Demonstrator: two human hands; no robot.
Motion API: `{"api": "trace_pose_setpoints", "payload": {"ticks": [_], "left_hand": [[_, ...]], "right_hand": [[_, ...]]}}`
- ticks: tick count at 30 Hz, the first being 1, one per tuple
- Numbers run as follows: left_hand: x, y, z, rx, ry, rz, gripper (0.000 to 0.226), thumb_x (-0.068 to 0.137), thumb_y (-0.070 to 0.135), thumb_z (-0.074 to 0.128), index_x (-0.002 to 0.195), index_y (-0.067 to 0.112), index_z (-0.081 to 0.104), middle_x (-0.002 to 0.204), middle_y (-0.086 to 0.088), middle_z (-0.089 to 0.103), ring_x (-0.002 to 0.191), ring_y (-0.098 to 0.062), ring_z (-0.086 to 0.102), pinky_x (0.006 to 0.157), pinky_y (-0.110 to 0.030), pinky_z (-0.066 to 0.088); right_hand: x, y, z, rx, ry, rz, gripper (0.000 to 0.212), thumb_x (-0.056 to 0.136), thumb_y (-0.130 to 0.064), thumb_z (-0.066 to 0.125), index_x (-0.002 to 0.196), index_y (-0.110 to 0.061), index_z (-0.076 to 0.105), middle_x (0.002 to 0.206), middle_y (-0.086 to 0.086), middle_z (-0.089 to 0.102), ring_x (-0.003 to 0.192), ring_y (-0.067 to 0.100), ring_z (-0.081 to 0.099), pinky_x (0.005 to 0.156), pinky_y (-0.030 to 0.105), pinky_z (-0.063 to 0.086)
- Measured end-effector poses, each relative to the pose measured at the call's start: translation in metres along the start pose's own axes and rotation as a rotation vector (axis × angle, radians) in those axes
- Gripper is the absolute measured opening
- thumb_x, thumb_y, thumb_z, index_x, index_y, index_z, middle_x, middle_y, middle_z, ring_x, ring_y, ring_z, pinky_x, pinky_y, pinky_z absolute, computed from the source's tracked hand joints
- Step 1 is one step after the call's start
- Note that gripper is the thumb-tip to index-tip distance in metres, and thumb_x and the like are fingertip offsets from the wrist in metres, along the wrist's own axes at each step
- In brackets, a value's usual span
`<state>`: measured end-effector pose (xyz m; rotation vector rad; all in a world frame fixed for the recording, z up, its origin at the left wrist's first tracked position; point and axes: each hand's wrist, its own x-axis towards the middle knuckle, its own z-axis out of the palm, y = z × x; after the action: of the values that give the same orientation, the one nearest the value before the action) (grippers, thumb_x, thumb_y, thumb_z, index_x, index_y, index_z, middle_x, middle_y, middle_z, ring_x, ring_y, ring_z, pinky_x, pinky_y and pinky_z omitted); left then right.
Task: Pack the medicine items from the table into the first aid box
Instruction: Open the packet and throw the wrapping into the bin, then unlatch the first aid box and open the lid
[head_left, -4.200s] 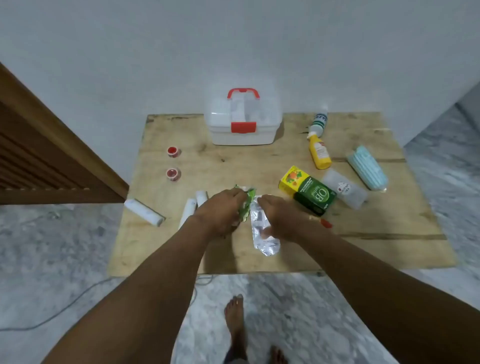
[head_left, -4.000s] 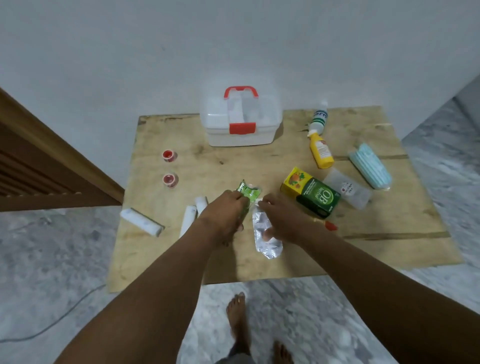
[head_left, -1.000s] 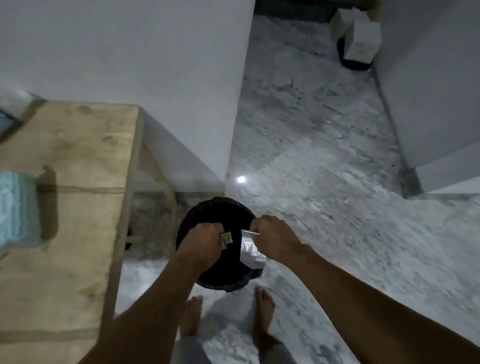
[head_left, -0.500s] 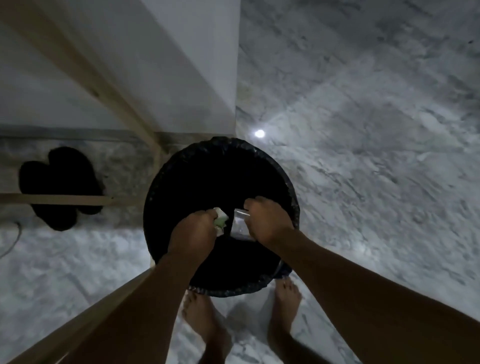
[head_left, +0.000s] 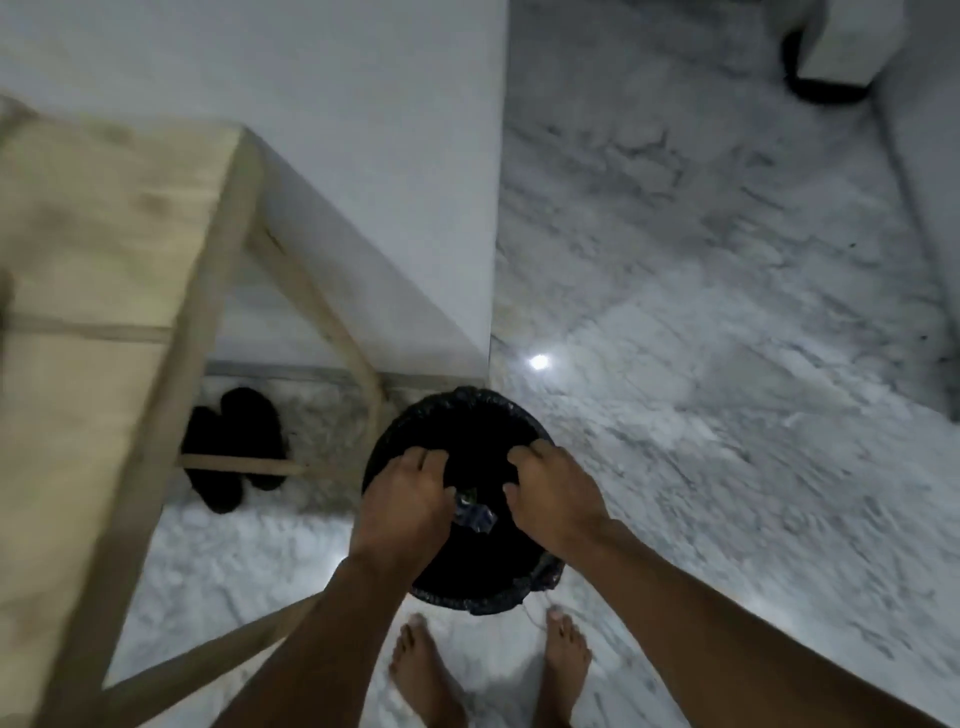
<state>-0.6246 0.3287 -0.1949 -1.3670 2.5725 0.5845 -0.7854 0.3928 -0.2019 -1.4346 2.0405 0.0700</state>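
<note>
Head view: left hand (head_left: 405, 501) and right hand (head_left: 553, 493) over the black-lined bin (head_left: 470, 600), fingers (head_left: 522, 457) released; foil wrappers (head_left: 475, 515) lie inside between them. Medicine items and first aid box out of view. Check scraps clear the rim before turning to the counter (head_left: 88, 249).

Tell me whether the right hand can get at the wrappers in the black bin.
Probably yes. The right hand hovers open over the black bin, the wrappers show just beside its thumb, and no lid or other thing covers them.
</note>
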Motion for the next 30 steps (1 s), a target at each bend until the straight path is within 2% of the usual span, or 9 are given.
{"api": "trace_pose_setpoints", "payload": {"ticks": [2,3,6,7,12,18,24,27,30], "left_hand": [[-0.022,0.022,-0.068,0.037,0.100,-0.011,0.039,0.093,0.025,0.060,0.129,0.009,0.058,0.120,-0.012,0.061,0.101,-0.035,0.064,0.079,-0.041,0.052],[-0.040,0.033,-0.109,0.059,0.167,-0.008,0.036,0.093,0.025,0.059,0.125,0.009,0.059,0.117,-0.011,0.062,0.099,-0.035,0.064,0.079,-0.041,0.052],[-0.063,0.041,-0.182,0.099,0.301,0.013,0.030,0.077,0.013,0.075,0.104,0.002,0.067,0.094,-0.017,0.068,0.079,-0.039,0.067,0.060,-0.043,0.054],[-0.075,0.041,-0.207,0.082,0.343,0.004,0.033,0.075,0.012,0.077,0.105,0.000,0.068,0.094,-0.019,0.069,0.078,-0.040,0.067,0.061,-0.043,0.055],[-0.140,0.025,-0.298,0.103,0.628,-0.084,0.043,0.089,0.026,0.064,0.127,0.005,0.060,0.118,-0.017,0.064,0.103,-0.037,0.062,0.081,-0.043,0.051],[-0.231,-0.044,-0.341,0.102,0.775,-0.125,0.040,0.090,0.027,0.063,0.122,0.004,0.060,0.115,-0.016,0.062,0.104,-0.038,0.059,0.081,-0.044,0.048],[-0.330,-0.147,-0.341,0.089,0.752,-0.205,0.040,0.089,0.027,0.063,0.124,0.008,0.058,0.117,-0.013,0.061,0.105,-0.034,0.058,0.079,-0.042,0.049],[-0.367,-0.194,-0.327,0.077,0.705,-0.259,0.041,0.085,0.025,0.066,0.122,0.006,0.060,0.112,-0.015,0.062,0.100,-0.037,0.060,0.076,-0.043,0.051],[-0.390,-0.234,-0.320,0.063,0.685,-0.320,0.043,0.090,0.030,0.063,0.126,0.007,0.058,0.118,-0.014,0.061,0.106,-0.035,0.058,0.081,-0.042,0.050]], "right_hand": [[-0.030,-0.026,-0.058,0.006,0.091,-0.032,0.039,0.102,-0.028,0.050,0.137,-0.011,0.052,0.135,0.011,0.052,0.125,0.029,0.049,0.096,0.036,0.048],[-0.052,-0.042,-0.092,-0.003,0.143,-0.062,0.038,0.102,-0.027,0.049,0.136,-0.011,0.052,0.134,0.011,0.052,0.124,0.028,0.049,0.094,0.036,0.048],[-0.084,-0.079,-0.160,-0.030,0.275,-0.138,0.038,0.102,-0.027,0.048,0.136,-0.010,0.051,0.134,0.011,0.051,0.122,0.029,0.047,0.092,0.037,0.047],[-0.099,-0.095,-0.183,-0.044,0.311,-0.170,0.039,0.102,-0.028,0.048,0.137,-0.010,0.050,0.135,0.011,0.050,0.123,0.029,0.047,0.092,0.037,0.046],[-0.158,-0.176,-0.250,-0.087,0.495,-0.326,0.039,0.102,-0.031,0.048,0.135,-0.011,0.051,0.136,0.009,0.050,0.123,0.028,0.046,0.090,0.036,0.045],[-0.210,-0.277,-0.243,-0.091,0.569,-0.426,0.039,0.100,-0.034,0.050,0.131,-0.011,0.052,0.131,0.010,0.051,0.120,0.029,0.048,0.089,0.037,0.046],[-0.245,-0.387,-0.185,-0.053,0.556,-0.468,0.043,0.100,-0.032,0.050,0.137,-0.011,0.049,0.136,0.011,0.050,0.126,0.032,0.048,0.099,0.040,0.044],[-0.252,-0.434,-0.155,-0.047,0.535,-0.497,0.043,0.099,-0.032,0.052,0.137,-0.012,0.050,0.135,0.012,0.050,0.125,0.033,0.049,0.098,0.041,0.044],[-0.250,-0.475,-0.134,-0.101,0.534,-0.529,0.038,0.099,-0.033,0.051,0.131,-0.012,0.052,0.134,0.012,0.051,0.125,0.033,0.048,0.097,0.039,0.043]]}}
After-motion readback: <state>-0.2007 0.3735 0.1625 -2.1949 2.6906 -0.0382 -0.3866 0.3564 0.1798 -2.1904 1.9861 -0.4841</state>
